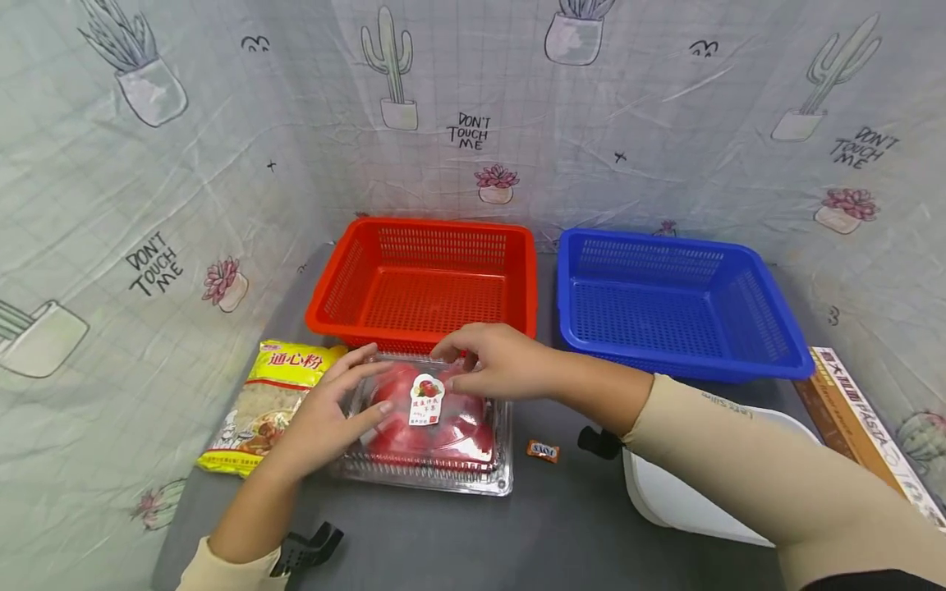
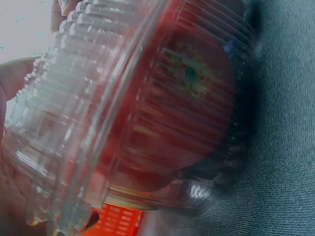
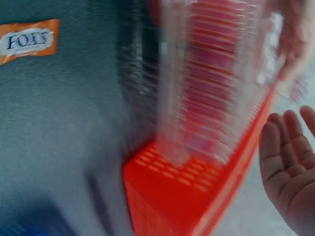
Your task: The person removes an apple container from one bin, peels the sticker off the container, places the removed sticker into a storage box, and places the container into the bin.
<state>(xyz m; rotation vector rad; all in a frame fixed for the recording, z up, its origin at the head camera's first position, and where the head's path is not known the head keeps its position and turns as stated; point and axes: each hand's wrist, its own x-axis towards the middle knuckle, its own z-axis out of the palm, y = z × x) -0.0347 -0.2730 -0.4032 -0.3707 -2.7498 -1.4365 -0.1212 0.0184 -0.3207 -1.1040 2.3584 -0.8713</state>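
A clear plastic clamshell box (image 1: pixel 443 480) stands at the centre of the table, filled with red fruit (image 2: pixel 177 118) and bearing a white label (image 1: pixel 426 402). My left hand (image 1: pixel 325 419) lies along the box's left side, fingers and thumb extended at the lid. Over the back right part of the lid is my right hand (image 1: pixel 510 361), its fingers slightly bent. The right wrist view shows the right palm facing the box with fingers stretched, apart from the plastic. Motion blurs both wrist views.
Behind the box stand a red basket (image 1: pixel 421 324) and a blue basket (image 1: pixel 687 369). A yellow pasta bag (image 1: pixel 259 410) lies left; a small orange wrapped candy (image 1: pixel 543 451) lies right. Under the right forearm is a white container (image 1: pixel 680 501), beside a brown pasta box (image 1: pixel 850 410).
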